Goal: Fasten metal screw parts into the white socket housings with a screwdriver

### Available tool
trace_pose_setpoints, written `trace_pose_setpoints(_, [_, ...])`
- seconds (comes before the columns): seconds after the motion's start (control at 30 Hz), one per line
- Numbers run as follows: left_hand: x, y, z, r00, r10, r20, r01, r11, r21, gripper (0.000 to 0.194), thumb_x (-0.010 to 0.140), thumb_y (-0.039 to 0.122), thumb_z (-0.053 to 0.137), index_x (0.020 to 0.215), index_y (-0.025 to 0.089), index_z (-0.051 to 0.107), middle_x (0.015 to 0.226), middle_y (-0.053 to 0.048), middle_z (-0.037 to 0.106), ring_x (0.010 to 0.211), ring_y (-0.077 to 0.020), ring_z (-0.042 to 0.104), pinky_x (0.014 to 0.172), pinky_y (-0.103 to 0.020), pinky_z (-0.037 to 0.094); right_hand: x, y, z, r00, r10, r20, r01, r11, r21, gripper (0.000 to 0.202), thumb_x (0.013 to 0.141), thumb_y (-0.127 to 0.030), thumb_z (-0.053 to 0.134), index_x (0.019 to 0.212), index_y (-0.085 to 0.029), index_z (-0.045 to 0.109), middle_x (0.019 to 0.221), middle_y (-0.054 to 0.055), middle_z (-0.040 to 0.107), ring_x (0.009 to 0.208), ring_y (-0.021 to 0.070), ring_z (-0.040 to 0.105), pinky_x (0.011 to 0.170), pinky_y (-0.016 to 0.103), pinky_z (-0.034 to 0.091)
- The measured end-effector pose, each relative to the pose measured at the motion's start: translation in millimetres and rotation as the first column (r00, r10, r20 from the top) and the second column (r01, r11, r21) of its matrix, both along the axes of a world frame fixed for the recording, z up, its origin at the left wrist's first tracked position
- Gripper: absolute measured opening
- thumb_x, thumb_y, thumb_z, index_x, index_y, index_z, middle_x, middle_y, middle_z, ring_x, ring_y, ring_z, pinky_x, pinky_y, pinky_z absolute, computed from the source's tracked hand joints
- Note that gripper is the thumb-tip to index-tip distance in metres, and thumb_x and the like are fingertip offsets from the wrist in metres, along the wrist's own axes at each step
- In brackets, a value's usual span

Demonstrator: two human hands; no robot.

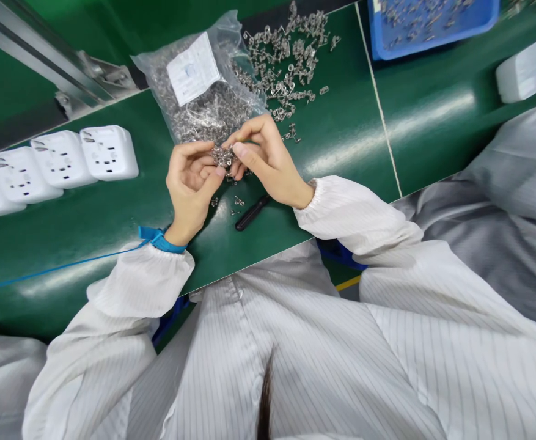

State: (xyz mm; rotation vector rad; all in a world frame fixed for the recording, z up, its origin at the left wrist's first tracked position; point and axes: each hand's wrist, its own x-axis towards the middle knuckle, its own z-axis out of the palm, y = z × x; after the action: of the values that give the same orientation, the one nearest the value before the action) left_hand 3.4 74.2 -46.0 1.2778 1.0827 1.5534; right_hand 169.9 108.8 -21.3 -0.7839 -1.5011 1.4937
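From the head cam I've got both hands meeting mid-belt, left hand (189, 183) and right hand (263, 159) pinched together on a small clump of metal clips (223, 156), with the bag of clips (203, 91) just beyond, three white adapters (61, 160) off left, one black tool (252, 212) just below.

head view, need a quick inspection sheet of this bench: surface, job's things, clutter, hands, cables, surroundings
surface: green belt, white line across it
job's things: small cluster of metal clips pinched between both hands; clear bag of clips just behind; loose clip pile beside the bag
clutter: black tool and a few stray clips under the hands
hands: left hand and right hand both closed on the cluster
cables: blue cord from blue wrist strap
surroundings: white adapters in a row at left, blue tray, white block
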Motion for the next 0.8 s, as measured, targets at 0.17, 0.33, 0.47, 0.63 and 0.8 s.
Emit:
trace_pose_setpoints(0.17, [1.2,0.0,3.6,0.999,-0.042,0.028,0.041,0.999,0.009,0.043,0.076,0.041,0.088,0.109,0.029,0.064,0.092,0.001,0.064,0.076,-0.0089,0.064,0.068,-0.022,0.057,2.2,3.4,-1.0,0.979,0.184,0.082,-0.179,0.982,-0.063,0.054,0.091,-0.065,0.059,0.121,-0.021,0.048,0.120,0.002,0.058,0.083,0.0061,0.063,0.074,0.018,0.054])
trace_pose_setpoints(0.33, [4.6,-1.9,6.5,0.999,0.027,-0.028,-0.026,0.999,0.042,0.035,0.080,0.047,0.083,0.100,0.028,0.061,0.091,0.000,0.059,0.078,-0.0111,0.062,0.068,-0.025,0.055,-0.9,3.7,-2.4,0.980,0.187,-0.067,-0.195,0.965,-0.173,0.052,0.090,-0.063,0.063,0.114,-0.018,0.051,0.103,0.000,0.060,0.072,0.0051,0.063,0.068,0.018,0.055])
trace_pose_setpoints(0.47, [1.8,-0.1,3.8,0.994,0.088,-0.070,-0.078,0.988,0.132,0.037,0.080,0.048,0.083,0.098,0.026,0.060,0.095,-0.001,0.056,0.079,-0.0105,0.059,0.068,-0.027,0.053,-3.2,2.7,-3.7,0.975,0.153,-0.163,-0.189,0.954,-0.234,0.051,0.086,-0.058,0.068,0.110,-0.018,0.047,0.100,0.000,0.060,0.075,0.0073,0.066,0.071,0.021,0.057])
trace_pose_setpoints(0.63, [-17.9,14.4,-5.4,0.976,0.000,-0.217,0.055,0.968,0.246,0.046,0.087,0.063,0.071,0.096,0.020,0.059,0.090,-0.002,0.052,0.077,-0.0073,0.053,0.060,-0.026,0.047,3.3,13.6,-2.4,0.960,0.088,-0.267,-0.170,0.938,-0.302,0.030,0.087,-0.045,0.057,0.100,-0.020,0.045,0.099,0.001,0.061,0.078,0.0092,0.062,0.076,0.024,0.055])
trace_pose_setpoints(0.8, [-49.9,32.6,-5.4,0.877,-0.199,-0.437,0.300,0.938,0.173,0.049,0.082,0.068,0.073,0.100,0.024,0.063,0.090,-0.001,0.055,0.068,-0.0076,0.049,0.054,-0.028,0.042,8.4,29.0,1.6,0.935,-0.005,-0.355,-0.175,0.863,-0.473,0.018,0.088,-0.037,0.043,0.096,-0.020,0.045,0.090,0.003,0.054,0.071,0.0103,0.051,0.071,0.024,0.050])
